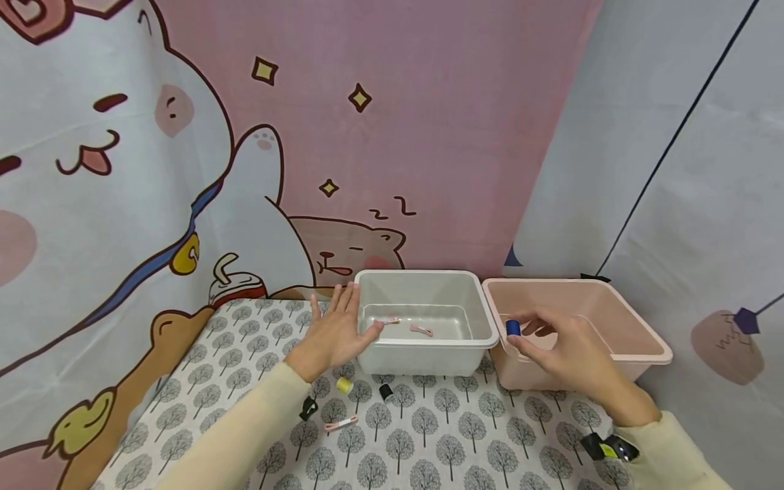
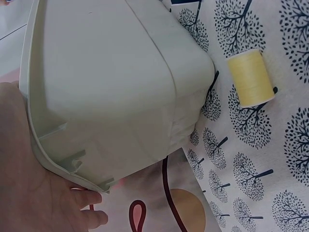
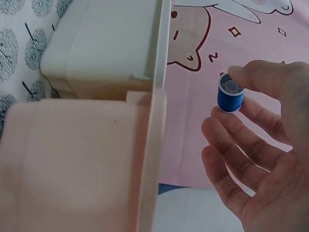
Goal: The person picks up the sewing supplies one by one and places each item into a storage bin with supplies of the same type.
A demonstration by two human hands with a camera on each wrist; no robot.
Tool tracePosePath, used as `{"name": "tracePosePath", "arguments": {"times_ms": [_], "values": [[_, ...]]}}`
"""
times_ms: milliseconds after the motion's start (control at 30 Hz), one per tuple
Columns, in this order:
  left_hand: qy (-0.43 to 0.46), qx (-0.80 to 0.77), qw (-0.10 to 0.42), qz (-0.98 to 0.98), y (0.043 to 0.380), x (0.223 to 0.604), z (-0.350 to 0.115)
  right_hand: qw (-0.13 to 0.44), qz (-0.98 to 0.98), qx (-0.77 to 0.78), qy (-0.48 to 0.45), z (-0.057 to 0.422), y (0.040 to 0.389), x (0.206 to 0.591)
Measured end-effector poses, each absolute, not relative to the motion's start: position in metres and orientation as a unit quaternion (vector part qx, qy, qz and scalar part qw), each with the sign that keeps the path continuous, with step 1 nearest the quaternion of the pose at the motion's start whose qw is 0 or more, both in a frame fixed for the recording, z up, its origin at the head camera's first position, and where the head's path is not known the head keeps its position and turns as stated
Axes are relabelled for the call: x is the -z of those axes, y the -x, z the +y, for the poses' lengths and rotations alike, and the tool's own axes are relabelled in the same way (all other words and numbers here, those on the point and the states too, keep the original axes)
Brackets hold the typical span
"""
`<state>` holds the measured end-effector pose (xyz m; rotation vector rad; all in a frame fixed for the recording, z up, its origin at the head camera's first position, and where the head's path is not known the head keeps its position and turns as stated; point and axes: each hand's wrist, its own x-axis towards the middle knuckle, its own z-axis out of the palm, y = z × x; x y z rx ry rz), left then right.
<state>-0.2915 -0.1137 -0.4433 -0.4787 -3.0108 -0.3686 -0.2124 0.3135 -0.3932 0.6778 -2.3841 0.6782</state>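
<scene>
My right hand pinches a spool of blue thread between thumb and fingers, over the near left part of the pink bin. In the right wrist view the blue spool shows its pale end, and the other fingers are loosely bent. The left hand rests against the left rim of the white bin, its fingers spread and fairly straight. Two small pink-and-white strips lie on the floor of the white bin. A spool of yellow thread lies on the cloth near the left hand.
Both bins stand side by side against the printed wall hanging. On the tree-patterned cloth lie a small black spool and another pink-and-white strip, in front of the white bin. Black wrist gear shows by the right sleeve.
</scene>
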Motion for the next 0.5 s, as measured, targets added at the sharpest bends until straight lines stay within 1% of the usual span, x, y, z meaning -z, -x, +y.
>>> {"name": "tracePosePath", "arguments": {"times_ms": [200,367,500], "values": [[0.155,0.12,0.034,-0.98,0.291,0.443,-0.114,0.241,-0.894,-0.286,-0.246,0.32,0.226,0.386],[0.155,0.121,0.035,-0.98,0.289,0.442,-0.115,0.228,-0.895,-0.289,-0.252,0.327,0.241,0.38],[0.153,0.12,0.034,-0.98,0.29,0.442,-0.115,0.233,-0.903,-0.269,-0.242,0.33,0.249,0.376]]}}
